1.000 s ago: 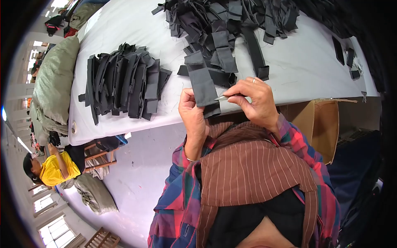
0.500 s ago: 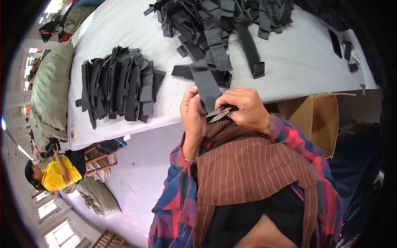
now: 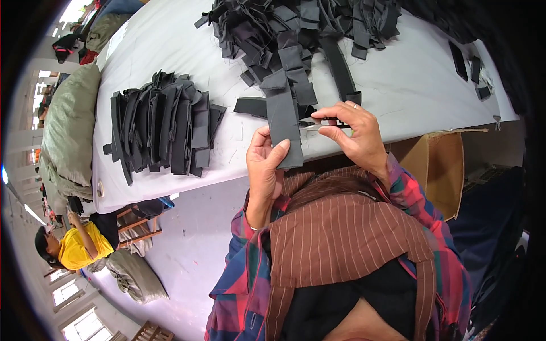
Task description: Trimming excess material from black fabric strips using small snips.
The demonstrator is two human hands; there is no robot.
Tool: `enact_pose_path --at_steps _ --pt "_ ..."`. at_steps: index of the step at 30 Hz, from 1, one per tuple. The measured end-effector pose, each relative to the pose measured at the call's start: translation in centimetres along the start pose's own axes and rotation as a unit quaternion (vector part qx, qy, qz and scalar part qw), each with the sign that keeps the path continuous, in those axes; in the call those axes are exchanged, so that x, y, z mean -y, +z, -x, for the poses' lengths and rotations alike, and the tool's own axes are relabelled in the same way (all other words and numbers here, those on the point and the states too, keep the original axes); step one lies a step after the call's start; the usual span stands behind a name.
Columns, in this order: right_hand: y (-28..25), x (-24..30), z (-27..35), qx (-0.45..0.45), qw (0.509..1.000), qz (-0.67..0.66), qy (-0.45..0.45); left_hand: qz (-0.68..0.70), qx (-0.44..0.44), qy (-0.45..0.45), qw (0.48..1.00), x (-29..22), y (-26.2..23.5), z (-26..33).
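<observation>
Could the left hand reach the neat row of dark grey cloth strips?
Probably yes: nothing bulky separates the left hand and the row, though that hand holds a flat grey cloth strip.

Room over white table (image 3: 406, 85) at right; strip heap (image 3: 242, 37) blocks far side, strip stack (image 3: 154, 125) left.

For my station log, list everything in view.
Table: 1, white, in front
Strip: 1, dark grey, at table's near edge
Snips: 1, black-silver, right of strip
Strip row: 1, dark grey, table's left
Heap: 1, dark grey, table's far side
Small pieces: 3+, black, table's right
Sacks: 2+, grey-green, left
Box: 1, brown, below table, right
Wooden frames: 2, brown, lower left
Windows: several, white, lower left
Clutter: uncountable, mixed, upper left
Co-worker: 1, yellow top, left
Apron: 1, striped brown, worn
Left hand: 1, plaid-sleeved, on strip
Right hand: 1, plaid-sleeved, holding snips
</observation>
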State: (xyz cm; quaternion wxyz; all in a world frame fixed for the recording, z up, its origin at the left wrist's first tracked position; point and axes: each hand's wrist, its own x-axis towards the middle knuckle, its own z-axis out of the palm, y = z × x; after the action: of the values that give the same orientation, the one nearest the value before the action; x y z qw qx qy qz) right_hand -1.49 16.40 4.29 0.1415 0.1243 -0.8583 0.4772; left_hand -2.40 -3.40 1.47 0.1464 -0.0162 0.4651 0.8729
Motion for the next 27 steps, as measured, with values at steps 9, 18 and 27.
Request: enact_pose_path --at_steps 9,18,27 --pt "0.5 -0.7 -0.5 -0.007 0.992 0.118 -0.05 0.015 0.005 -0.034 0.999 -0.1 0.0 0.0" --pt "0.6 -0.6 0.1 -0.023 1.0 0.007 0.001 -0.005 -0.012 -0.031 0.999 -0.1 0.2 0.1" --pt "1.3 0.0 -0.5 0.009 1.0 0.017 -0.001 -0.031 -0.019 -0.012 0.999 0.2 0.9 0.3"
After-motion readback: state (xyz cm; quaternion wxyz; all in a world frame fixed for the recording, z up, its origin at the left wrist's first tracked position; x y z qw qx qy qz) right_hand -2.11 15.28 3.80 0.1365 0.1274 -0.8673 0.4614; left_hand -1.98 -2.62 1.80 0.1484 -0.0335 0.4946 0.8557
